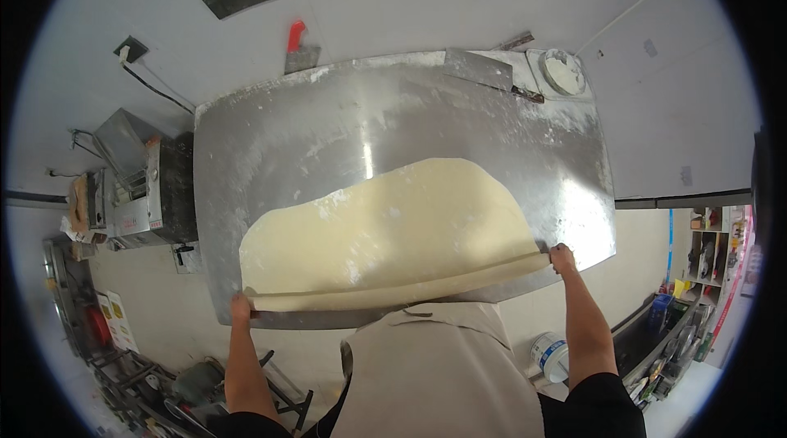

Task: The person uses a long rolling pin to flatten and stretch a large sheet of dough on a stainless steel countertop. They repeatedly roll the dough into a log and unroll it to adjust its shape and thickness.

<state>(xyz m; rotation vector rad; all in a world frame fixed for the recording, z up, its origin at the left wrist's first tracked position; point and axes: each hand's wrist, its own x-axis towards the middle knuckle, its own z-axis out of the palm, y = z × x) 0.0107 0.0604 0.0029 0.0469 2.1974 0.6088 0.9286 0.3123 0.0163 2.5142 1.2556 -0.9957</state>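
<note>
A broad sheet of pale dough (393, 222) lies on the stainless-steel worktable (258, 124), dusted with flour in patches. Its near edge is wound into a long roll (399, 291) that runs along the front of the table. My left hand (241, 306) is closed around the roll's left end, close to the table's front edge. At the other end my right hand (561, 258) grips in the same way, slightly farther up the table. Whether a rolling pin lies inside the roll is hidden by the dough.
Along the back edge are a red-handled cleaver (301, 59), a wide metal blade (479, 69) with a dark handle, and a flour-filled bowl (564, 73). A metal machine (154, 192) stands left of the table. A white bucket (550, 357) sits on the floor at right.
</note>
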